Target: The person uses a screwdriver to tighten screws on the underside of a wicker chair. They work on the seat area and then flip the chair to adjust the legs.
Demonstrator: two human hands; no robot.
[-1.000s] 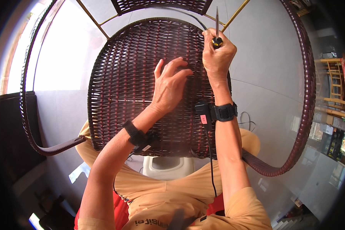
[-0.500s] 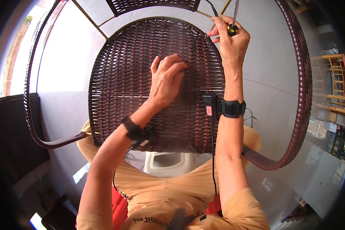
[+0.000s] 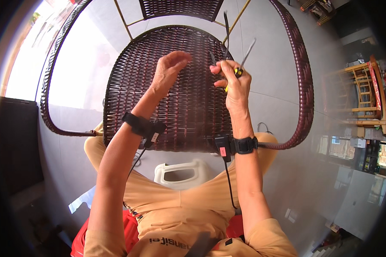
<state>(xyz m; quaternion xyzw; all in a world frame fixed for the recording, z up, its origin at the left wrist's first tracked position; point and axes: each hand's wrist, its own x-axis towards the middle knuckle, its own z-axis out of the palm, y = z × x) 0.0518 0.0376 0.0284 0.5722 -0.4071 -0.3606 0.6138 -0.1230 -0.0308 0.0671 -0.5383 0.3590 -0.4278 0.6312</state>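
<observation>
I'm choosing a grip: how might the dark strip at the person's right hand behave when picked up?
The dark strip is probably light, since it looks very thin. It likely flexes, given its slight curve, yet seems springy rather than limp: it extends well beyond the right hand without visibly collapsing.

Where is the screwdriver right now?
In the head view, the screwdriver is in the right hand, by the right edge of the woven seat.

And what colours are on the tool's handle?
The handle is black and yellow, best seen in the head view.
</observation>
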